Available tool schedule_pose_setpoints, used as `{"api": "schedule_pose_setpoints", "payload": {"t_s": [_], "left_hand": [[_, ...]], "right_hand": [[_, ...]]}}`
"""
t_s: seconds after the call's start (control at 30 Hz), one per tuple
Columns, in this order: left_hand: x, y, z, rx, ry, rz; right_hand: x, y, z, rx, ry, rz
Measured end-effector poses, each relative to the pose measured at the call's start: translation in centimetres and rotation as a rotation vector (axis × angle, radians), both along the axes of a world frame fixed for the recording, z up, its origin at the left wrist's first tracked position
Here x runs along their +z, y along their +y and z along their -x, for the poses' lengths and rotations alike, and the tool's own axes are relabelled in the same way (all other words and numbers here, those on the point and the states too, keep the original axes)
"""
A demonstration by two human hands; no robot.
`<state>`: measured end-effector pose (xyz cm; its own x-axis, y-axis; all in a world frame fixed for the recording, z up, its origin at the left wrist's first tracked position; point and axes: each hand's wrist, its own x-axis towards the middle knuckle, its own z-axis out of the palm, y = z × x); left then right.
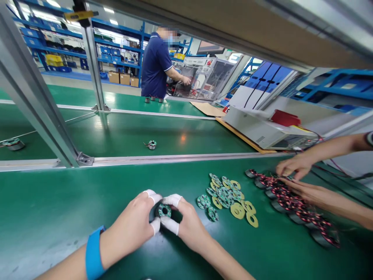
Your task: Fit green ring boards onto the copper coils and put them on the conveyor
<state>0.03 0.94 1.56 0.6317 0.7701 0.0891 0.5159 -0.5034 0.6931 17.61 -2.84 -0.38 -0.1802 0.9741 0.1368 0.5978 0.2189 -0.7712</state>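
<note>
A dark motor stator [164, 210], topped with a small green ring-shaped circuit board, is held between my two hands just over the green bench top. My left hand [135, 216], with a blue band at the wrist, grips its left side between thumb and finger. From the other side, my right hand [188, 221] pinches it the same way. White finger cots cover the thumb and forefinger of each hand. The stator's underside is hidden. Right of my hands lies a loose pile of green ring circuit boards [224, 196] mixed with yellow insulating rings [237, 210].
Rows of wound stators with copper wires [291, 202] stand at the right, where another person's hands [294, 167] work. An aluminium rail [175, 158] crosses behind. Beyond are a single stator [152, 144], a grey instrument box [262, 128] and a standing person [155, 66].
</note>
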Motion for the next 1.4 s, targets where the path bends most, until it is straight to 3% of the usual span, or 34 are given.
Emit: {"api": "schedule_pose_setpoints", "payload": {"t_s": [0.17, 0.37, 0.47, 0.73, 0.9, 0.97, 1.03, 1.17, 1.23, 1.4], "left_hand": [[-0.4, -0.5, -0.2, -0.1, -0.003, -0.098], [-1.5, -1.6, -0.6, -0.241, 0.179, -0.411], [-1.9, -1.7, -0.7, -0.241, 0.164, -0.515], [-3.6, -2.3, -1.0, -0.271, 0.22, -0.749], [-4.6, -3.2, -1.7, -0.247, 0.244, -0.8], [-4.2, -2.9, -1.6, -0.254, 0.243, -0.739], [-3.4, -2.1, -1.4, -0.24, 0.186, -0.574], [-1.8, -0.2, -0.9, -0.045, -0.111, -0.164], [-1.6, 0.2, -0.8, 0.017, -0.167, -0.022], [-2.4, -0.1, -1.2, -0.053, -0.101, 0.115]], "right_hand": [[-0.1, 0.1, -0.2, -0.001, 0.021, 0.025], [-0.4, 0.3, -1.5, 0.143, 0.146, 0.139], [-0.5, 0.2, -1.9, 0.171, 0.18, 0.172], [-1.1, -0.2, -0.8, 0.049, 0.183, 0.113], [-0.7, 0.0, -1.1, 0.076, 0.214, 0.156], [-0.5, 0.2, -1.7, 0.121, 0.265, 0.186], [-0.3, 0.5, -2.2, 0.093, 0.328, 0.219], [0.1, 0.8, -2.3, -0.137, 0.397, 0.265], [0.2, 0.7, -1.8, -0.205, 0.391, 0.281], [0.2, 0.2, -0.5, -0.212, 0.235, 0.171]]}}
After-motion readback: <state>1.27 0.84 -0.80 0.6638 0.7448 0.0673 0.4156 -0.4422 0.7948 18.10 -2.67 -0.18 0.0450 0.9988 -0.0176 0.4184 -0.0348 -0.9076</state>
